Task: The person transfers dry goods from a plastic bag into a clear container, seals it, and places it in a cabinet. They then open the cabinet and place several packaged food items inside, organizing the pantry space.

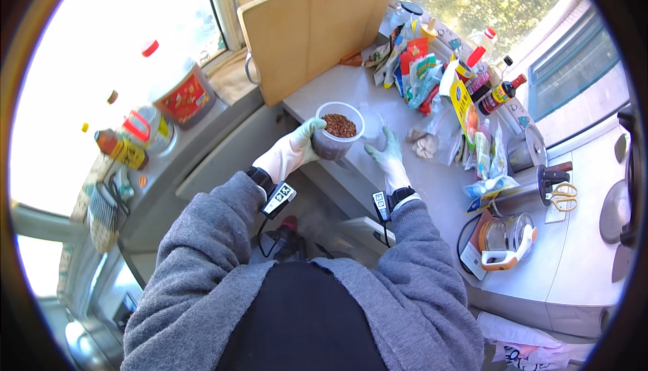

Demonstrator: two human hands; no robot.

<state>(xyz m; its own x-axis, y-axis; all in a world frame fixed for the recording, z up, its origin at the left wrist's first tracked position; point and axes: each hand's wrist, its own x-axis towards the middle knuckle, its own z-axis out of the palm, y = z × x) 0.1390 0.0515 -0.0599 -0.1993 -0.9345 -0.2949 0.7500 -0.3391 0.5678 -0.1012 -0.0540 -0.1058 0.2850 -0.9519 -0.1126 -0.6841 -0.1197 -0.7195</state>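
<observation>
My left hand point(298, 148), in a pale glove with a greenish fingertip area, grips a round clear plastic tub point(331, 148) by its left side. Reddish-brown granules point(339, 125) lie inside, and no lid covers the tub. It is held over the front edge of the grey counter. To the right of the tub my right hand point(387, 156), gloved the same way, holds nothing, with thumb and fingers apart. Just beyond it a clear round plastic lid point(372, 123) lies on the counter.
A large wooden board point(319, 31) leans at the back. Food packets point(420, 72) and sauce bottles point(501, 95) crowd the right rear, near bagged garlic-like bulbs point(424, 146). A glass kettle point(506, 244) and scissors point(563, 198) are at right. Large jugs point(185, 95) stand on the left ledge.
</observation>
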